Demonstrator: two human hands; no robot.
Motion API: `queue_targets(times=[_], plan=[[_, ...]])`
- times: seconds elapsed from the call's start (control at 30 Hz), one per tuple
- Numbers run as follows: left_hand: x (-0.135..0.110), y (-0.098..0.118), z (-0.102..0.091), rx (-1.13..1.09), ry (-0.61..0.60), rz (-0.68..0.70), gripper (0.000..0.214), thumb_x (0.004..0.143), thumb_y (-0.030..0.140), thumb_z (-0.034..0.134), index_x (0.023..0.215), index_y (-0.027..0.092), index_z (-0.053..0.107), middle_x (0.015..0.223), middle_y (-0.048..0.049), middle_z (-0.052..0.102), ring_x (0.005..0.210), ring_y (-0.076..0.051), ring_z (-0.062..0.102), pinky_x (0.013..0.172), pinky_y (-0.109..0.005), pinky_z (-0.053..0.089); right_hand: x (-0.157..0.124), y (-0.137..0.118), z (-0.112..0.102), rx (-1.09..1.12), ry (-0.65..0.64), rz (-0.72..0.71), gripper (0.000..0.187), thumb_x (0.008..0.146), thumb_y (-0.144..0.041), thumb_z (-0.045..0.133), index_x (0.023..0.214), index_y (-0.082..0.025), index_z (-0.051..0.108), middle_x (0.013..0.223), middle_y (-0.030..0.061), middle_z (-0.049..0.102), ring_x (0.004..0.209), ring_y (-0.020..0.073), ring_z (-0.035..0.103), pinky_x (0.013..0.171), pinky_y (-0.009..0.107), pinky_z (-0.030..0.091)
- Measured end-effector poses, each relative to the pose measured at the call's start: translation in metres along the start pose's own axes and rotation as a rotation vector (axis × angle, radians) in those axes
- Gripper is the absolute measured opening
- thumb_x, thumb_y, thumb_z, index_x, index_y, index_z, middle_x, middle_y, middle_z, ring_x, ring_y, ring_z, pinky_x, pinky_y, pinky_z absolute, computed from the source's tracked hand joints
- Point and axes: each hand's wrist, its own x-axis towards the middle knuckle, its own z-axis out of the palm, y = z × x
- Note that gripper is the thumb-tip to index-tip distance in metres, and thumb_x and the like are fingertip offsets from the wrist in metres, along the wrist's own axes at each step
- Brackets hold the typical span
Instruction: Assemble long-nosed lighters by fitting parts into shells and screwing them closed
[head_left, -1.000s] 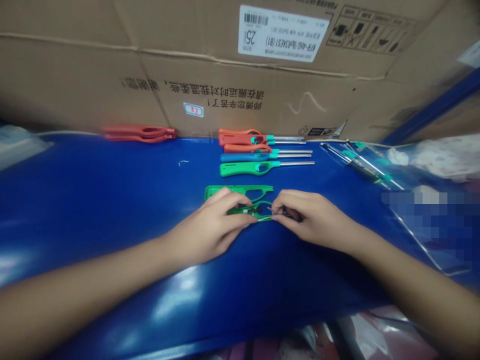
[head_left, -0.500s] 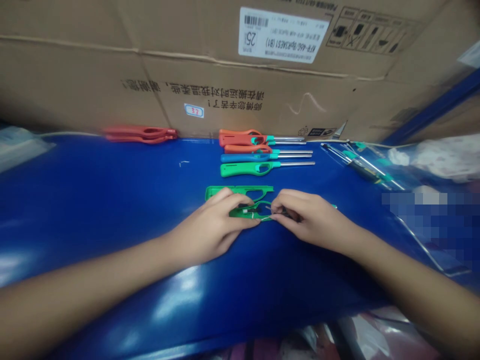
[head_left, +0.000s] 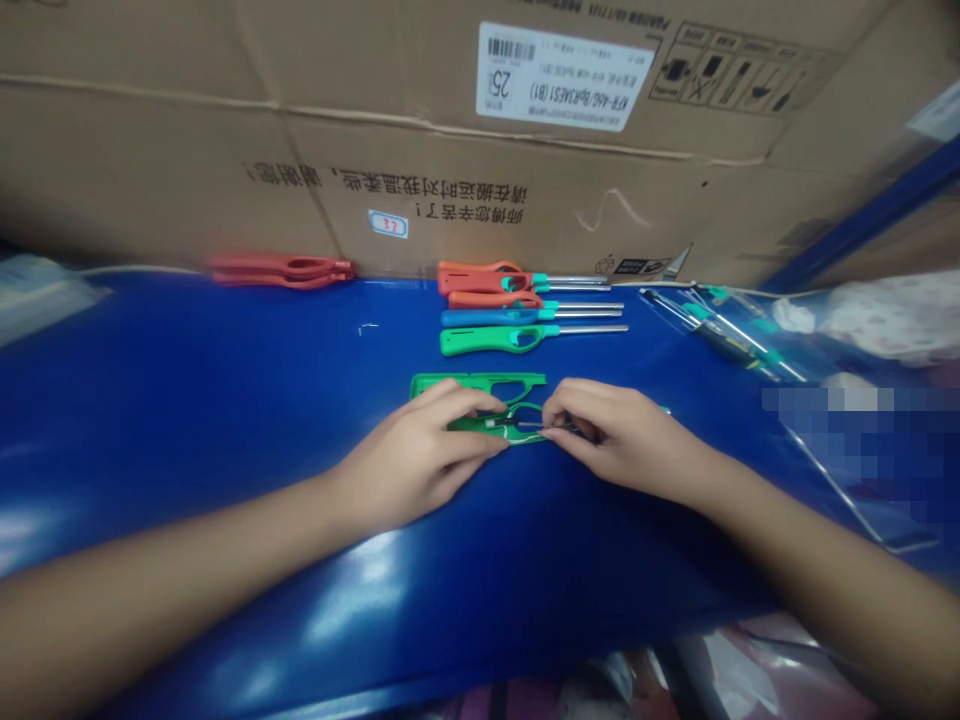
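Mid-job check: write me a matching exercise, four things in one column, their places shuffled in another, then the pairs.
1. Left hand
2. Red handle pieces
3. Blue lighter
4. White barcode label

A. On the cardboard box
B. Touching a green shell half
C. Left of the lighter row
D. Just beyond the green lighter

Pairs: 1-B, 2-C, 3-D, 4-A.

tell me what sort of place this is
Probably a small workshop or storeroom: long lighters lined up on a blue tabletop, an open green lighter casing, and a large cardboard box behind them.
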Motion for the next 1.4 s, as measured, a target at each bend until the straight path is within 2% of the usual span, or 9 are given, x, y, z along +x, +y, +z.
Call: queue_targets(times=[0.6,0.8,0.97,1.07,1.2,1.4], plan=[[0.002,0.000,0.001,-0.028,-0.011,-0.035,0.024,0.097,0.019,0.057,0.111,0.023,0.076,0.121,-0.0114,0.067,0.107,-0.024,0.063,0.090,-0.041,0.053,0.000,0.000,0.000,-0.011,0.012,-0.016,0.006,0.093,-0.016,0.057,0.095,-0.022,0.057,0.091,0.0016,0.062,0.071,0.0120,0.053,0.065,0.024,0.040],[0.001,-0.001,0.002,-0.016,-0.007,-0.045,0.024,0.097,0.020,0.056,0.112,0.024,0.075,0.123,-0.0090,0.068,0.110,-0.023,0.064,0.093,-0.041,0.053,0.001,-0.001,-0.006,-0.027,-0.083,-0.083,0.007,0.097,-0.023,0.053,0.095,-0.021,0.059,0.095,0.0041,0.063,0.084,0.0152,0.059,0.072,0.027,0.045],[0.000,0.000,0.003,0.005,0.012,-0.047,0.022,0.098,0.022,0.057,0.110,0.023,0.075,0.119,-0.0074,0.071,0.106,-0.023,0.067,0.091,-0.040,0.055,0.000,-0.001,-0.011,-0.050,-0.136,-0.109,0.006,0.096,-0.023,0.055,0.098,-0.021,0.060,0.101,0.0033,0.063,0.090,0.0148,0.061,0.075,0.027,0.046],[0.000,0.000,0.003,0.007,0.024,-0.046,0.022,0.097,0.022,0.058,0.112,0.022,0.074,0.117,-0.0069,0.072,0.104,-0.023,0.067,0.090,-0.040,0.056,-0.002,-0.001,-0.014,-0.059,-0.153,-0.128,0.012,0.094,-0.026,0.058,0.104,-0.021,0.062,0.106,0.0040,0.063,0.091,0.0152,0.061,0.075,0.028,0.047],[0.000,-0.001,0.003,-0.004,0.031,-0.010,0.023,0.096,0.019,0.057,0.113,0.021,0.073,0.116,-0.0059,0.074,0.105,-0.022,0.067,0.090,-0.039,0.057,-0.003,-0.001,-0.015,-0.035,-0.086,-0.165,0.020,0.094,-0.030,0.060,0.111,-0.021,0.064,0.109,0.0067,0.063,0.092,0.0158,0.062,0.075,0.029,0.048],[0.000,0.000,0.002,-0.024,0.030,0.003,0.026,0.096,0.018,0.057,0.117,0.020,0.072,0.118,-0.0059,0.073,0.107,-0.022,0.065,0.093,-0.039,0.056,-0.001,0.009,-0.015,-0.021,0.091,-0.141,0.012,0.094,-0.024,0.060,0.102,-0.021,0.067,0.099,0.0052,0.064,0.087,0.0154,0.062,0.075,0.029,0.049]])
